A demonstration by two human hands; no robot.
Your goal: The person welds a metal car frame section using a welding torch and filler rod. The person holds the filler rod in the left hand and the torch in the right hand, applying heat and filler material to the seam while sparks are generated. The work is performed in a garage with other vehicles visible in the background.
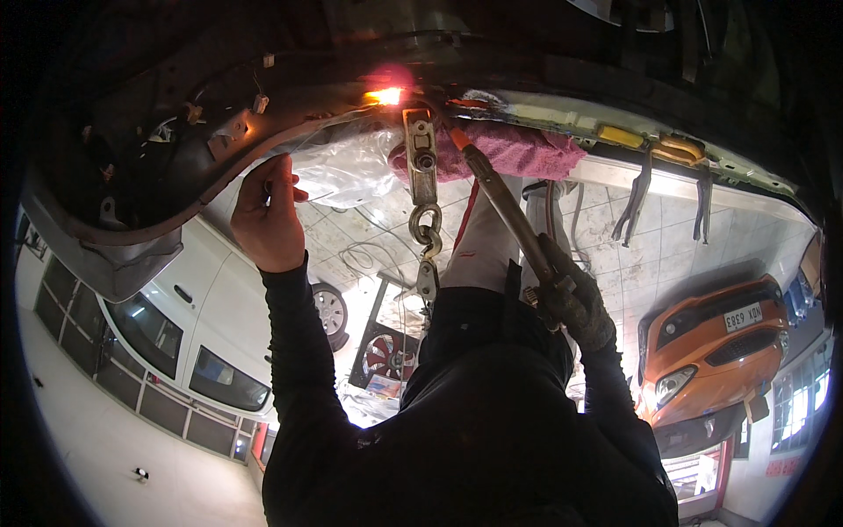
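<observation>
My bare left hand (268,215) is raised, with its fingers closed on the lower edge of a dark curved metal body panel (176,167). My gloved right hand (575,303) grips a long torch (505,206). The torch's orange tip points up toward a bright glowing spot (384,95) on the panel seam. A metal pull clamp (421,158) bites the seam just right of the glow, and a chain (428,233) hangs from it between my hands.
A pink cloth (518,149) and a clear plastic sheet (342,167) lie against the panel. Two locking pliers (637,198) grip the pale edge to the right. Beyond are a white van (202,316), an orange car (711,351), a red fan (382,356) and a tiled floor.
</observation>
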